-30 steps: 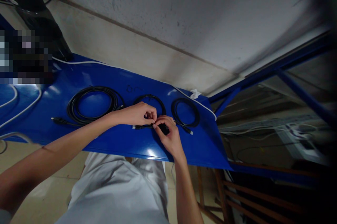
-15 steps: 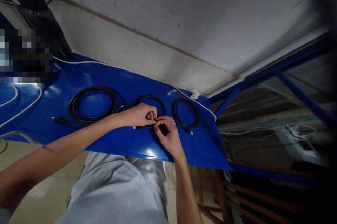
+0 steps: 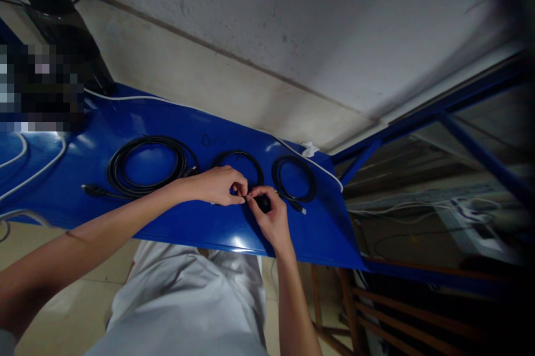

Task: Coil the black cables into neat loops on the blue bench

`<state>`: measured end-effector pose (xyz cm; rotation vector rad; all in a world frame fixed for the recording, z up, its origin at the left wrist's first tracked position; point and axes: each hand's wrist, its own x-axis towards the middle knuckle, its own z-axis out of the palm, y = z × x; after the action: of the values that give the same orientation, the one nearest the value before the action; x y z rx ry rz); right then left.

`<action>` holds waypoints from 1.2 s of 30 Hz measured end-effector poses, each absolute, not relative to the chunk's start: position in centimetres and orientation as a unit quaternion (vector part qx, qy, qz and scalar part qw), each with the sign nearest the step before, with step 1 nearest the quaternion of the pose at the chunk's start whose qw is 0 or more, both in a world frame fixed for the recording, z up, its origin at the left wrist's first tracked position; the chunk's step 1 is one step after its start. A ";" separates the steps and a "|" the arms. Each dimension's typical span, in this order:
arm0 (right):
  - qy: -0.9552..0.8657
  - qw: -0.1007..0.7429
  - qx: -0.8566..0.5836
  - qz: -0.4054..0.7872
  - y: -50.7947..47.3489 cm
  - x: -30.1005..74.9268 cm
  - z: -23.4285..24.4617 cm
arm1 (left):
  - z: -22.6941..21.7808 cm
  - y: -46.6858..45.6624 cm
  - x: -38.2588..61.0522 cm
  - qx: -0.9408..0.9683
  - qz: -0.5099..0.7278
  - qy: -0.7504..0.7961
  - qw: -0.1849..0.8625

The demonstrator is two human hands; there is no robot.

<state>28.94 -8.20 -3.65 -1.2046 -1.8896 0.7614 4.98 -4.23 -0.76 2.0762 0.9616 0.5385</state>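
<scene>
Both hands meet over a blue desk [image 3: 192, 228] as I watch by remote link through the head camera, the left hand [image 3: 228, 184] and the right hand [image 3: 268, 214] bent fingertip to fingertip at the near side of a black cable coil [image 3: 238, 152]. The coil, the middle one of three, lies on the desk as a slim, dark ring, its far arc smooth and faintly glossy, with a small tie-like knot at the top. Thumb and forefinger of each hand come together around a dark speck, too small for me to name, and I cannot tell whether either hand truly grips it. The left hand hides the coil's near left part, and only a pale tip shows beneath it. A dark patch inside the right hand's curl could be a plug or shadow; I cannot make out which. To the left sits a larger black coil [image 3: 116, 169], partly behind the left forearm; to the right, a smaller black coil [image 3: 313, 180] ends in a pale-tipped plug [image 3: 300, 209]. Pixelation masks the desk's far left, and the frame cuts off both arms.
</scene>
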 end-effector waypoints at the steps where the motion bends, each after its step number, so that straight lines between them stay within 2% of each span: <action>1: -0.738 0.380 -0.473 0.296 -8.2 28.9 -3.7 | -0.8 -4.2 5.0 0.818 0.206 0.380 0.380; 18: -0.746 0.404 -0.460 0.261 -10.7 29.1 -3.1 | -0.2 -4.8 5.5 0.863 0.202 0.355 0.298; 22: -0.784 0.370 -0.450 0.216 -12.8 29.3 -3.3 | -0.4 -5.3 5.8 0.865 0.198 0.367 0.280; 29: -0.833 0.312 -0.422 0.177 -12.6 31.1 -3.0 | 0.2 -6.0 6.8 0.822 0.161 0.426 0.343; 32: -0.868 0.281 -0.381 0.148 -11.4 31.8 -2.3 | 0.6 -7.6 7.4 0.848 0.135 0.411 0.307; 36: -0.915 0.197 -0.326 0.134 -10.6 32.1 -1.5 | 0.4 -10.3 7.5 0.890 0.136 0.378 0.215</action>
<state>32.09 -10.56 -1.53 -0.9127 -2.5607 0.3755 7.54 -10.32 0.40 2.4677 1.0476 0.3770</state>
